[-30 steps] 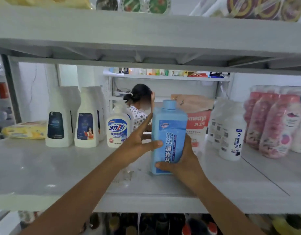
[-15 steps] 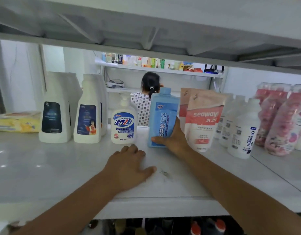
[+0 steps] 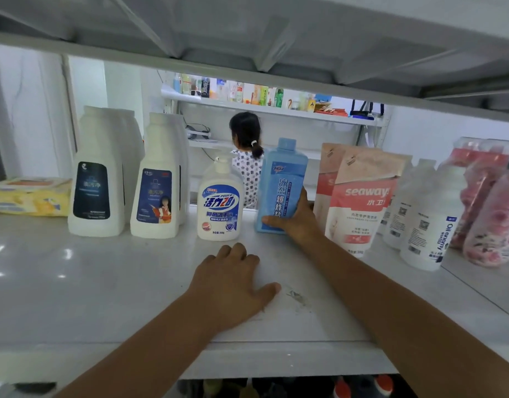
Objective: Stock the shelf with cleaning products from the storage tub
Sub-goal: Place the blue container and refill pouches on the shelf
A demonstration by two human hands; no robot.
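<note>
Blue bottle now stands in the far row on the shelf, pushed back from the near edge, between pump bottle and seaway pouch. Our right grip curls round its base. Our left grip has let go and lies flat, fingers relaxed. We judge placement nearly done; the pouch crowds its right.

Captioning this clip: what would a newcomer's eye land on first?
The blue bottle stands mid-shelf, gripped near its base by the right hand, between a white pump bottle and pink seaway pouches. The left hand rests palm-down on the shelf in front of it.
</note>
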